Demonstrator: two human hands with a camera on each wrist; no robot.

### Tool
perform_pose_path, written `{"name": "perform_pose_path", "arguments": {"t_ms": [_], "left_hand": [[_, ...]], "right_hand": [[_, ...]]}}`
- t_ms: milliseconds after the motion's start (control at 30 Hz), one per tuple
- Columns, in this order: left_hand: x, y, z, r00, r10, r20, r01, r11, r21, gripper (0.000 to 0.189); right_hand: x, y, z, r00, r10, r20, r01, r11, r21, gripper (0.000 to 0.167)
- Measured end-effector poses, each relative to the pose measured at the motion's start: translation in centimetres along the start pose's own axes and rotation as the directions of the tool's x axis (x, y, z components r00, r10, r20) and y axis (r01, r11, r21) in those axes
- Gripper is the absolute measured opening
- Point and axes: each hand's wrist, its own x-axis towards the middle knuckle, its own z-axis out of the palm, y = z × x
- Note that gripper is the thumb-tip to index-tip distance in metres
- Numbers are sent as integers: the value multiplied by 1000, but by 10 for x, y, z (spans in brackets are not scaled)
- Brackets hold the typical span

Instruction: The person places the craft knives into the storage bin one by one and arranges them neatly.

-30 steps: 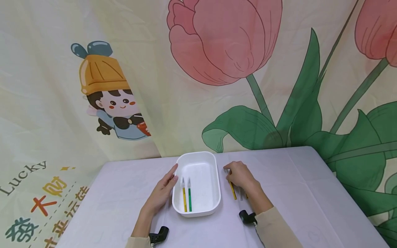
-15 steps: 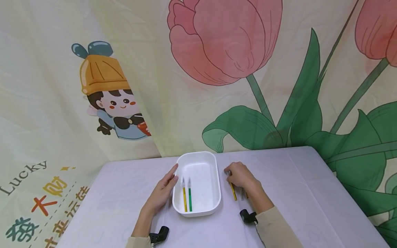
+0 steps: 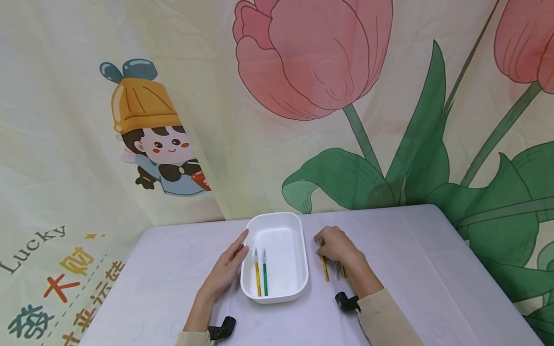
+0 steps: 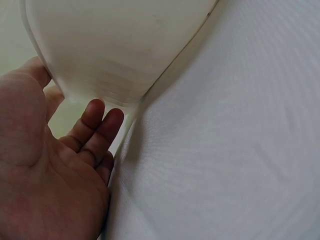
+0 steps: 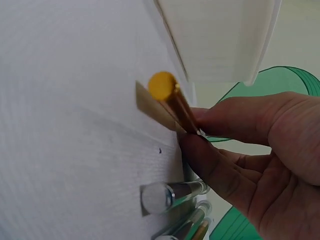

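My left hand (image 3: 226,269) rests at the left side of a white tray (image 3: 287,283), its fingers against the rim and wall. In the left wrist view, the fingers are loosely bent beside the tray wall (image 4: 115,45). Inside the tray lie a yellow pen-shaped tool (image 3: 258,278) and a green one (image 3: 265,279), both with clear tips. Right of the tray, my right hand (image 3: 337,244) pinches another yellow pen-shaped tool (image 5: 177,106) between thumb and finger, its flat yellow end tilted towards the wrist camera. Its far end is hidden by the fingers.
Under the right hand, more slim tools lie side by side on the white-clothed table (image 3: 389,269): a silvery one (image 5: 167,196) and a gold-coloured one (image 5: 201,231) among them. A printed curtain (image 3: 251,163) hangs behind the table. A black camera sits at each wrist.
The right hand shifts very slightly to the right, and the pinched yellow tool's lower end moves slightly left and nearer the person. The left hand and tray stay in place.
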Motion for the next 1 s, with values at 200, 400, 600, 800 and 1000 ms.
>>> {"name": "perform_pose_path", "arguments": {"t_ms": [200, 400, 600, 800, 1000], "left_hand": [[1, -2, 0, 1000, 2, 0, -2, 1000, -10, 53], [2, -2, -1, 1000, 7, 0, -7, 1000, -13, 55], [1, -1, 0, 1000, 3, 1, -3, 1000, -19, 53], [0, -1, 0, 1000, -1, -1, 1, 1000, -18, 53], [0, -1, 0, 1000, -7, -5, 7, 1000, -14, 51]], "right_hand": [[-1, -1, 0, 1000, 12, 6, -12, 1000, 17, 37], [0, 0, -2, 999, 9, 31, -10, 999, 35, 41], [-2, 1, -4, 999, -2, 39, 0, 999, 53, 41], [-3, 0, -6, 999, 1, 53, -5, 998, 69, 42], [-1, 2, -8, 999, -1, 54, -4, 995, 96, 41]]}}
